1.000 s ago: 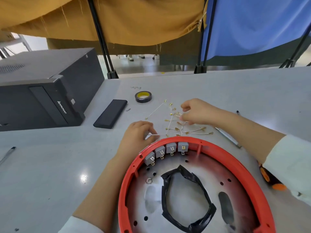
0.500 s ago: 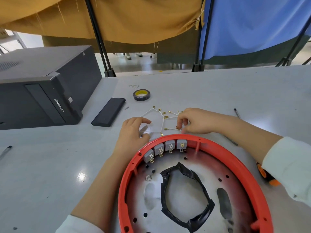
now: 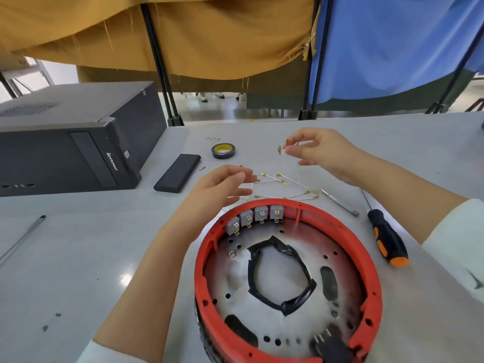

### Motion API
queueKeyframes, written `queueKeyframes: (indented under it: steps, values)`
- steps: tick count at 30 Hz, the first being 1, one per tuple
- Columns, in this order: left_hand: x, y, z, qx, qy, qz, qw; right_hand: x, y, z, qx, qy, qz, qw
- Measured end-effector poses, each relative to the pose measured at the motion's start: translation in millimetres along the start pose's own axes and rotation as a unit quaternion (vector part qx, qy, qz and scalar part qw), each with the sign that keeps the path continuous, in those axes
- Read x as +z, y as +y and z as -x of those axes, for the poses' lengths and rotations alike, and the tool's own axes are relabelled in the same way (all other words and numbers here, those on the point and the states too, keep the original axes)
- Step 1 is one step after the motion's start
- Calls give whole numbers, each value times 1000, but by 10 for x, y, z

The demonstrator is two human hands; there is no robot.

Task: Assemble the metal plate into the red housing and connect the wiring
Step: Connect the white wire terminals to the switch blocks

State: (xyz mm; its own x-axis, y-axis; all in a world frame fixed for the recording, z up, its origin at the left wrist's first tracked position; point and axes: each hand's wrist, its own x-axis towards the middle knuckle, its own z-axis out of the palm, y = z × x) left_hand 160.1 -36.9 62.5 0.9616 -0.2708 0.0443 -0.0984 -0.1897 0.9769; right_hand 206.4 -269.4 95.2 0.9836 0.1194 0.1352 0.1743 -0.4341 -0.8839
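Right hand (image 3: 324,153) is raised over the table (image 3: 78,244), thumb and forefinger pinching one white wire (image 3: 284,150) by its brass-tipped end, the other fingers loosely curled. Left hand (image 3: 222,187) sits lower, fingers stretched out and relaxed toward the loose wires (image 3: 285,186) scattered just beyond the red housing (image 3: 366,260); whether it touches one I cannot tell. Nearer the person, the metal plate (image 3: 288,326) lies seated inside the housing, grey switch blocks (image 3: 254,216) lining its far rim. A screwdriver (image 3: 387,239) lies to its right.

Grey table (image 3: 78,258), ochre curtain (image 3: 209,35), blue curtain (image 3: 392,43), black stand poles (image 3: 157,64), glossy pale floor (image 3: 217,108)
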Motion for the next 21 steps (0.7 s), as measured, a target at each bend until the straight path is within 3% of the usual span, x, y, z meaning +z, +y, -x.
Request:
queueKeyframes:
  steps: [4,8,11,14,17,21]
  values:
    - [54,152,117,-6,-35,-82,996,3,-246,171,-23,13,-87,996]
    - [56,46,252,-10,10,-170,985,60,-439,388,-34,-26,-157,987]
    - [39,-75,377,-27,23,-138,990,124,-510,568,-43,-48,-86,994]
    - [51,-152,462,-32,38,-96,994,213,-561,710,-111,43,39,992]
    - [60,-190,487,-24,44,-94,994,247,-635,757,-140,85,16,986]
    - [48,-199,479,-11,47,-67,997,353,-593,787,4,-83,-171,982]
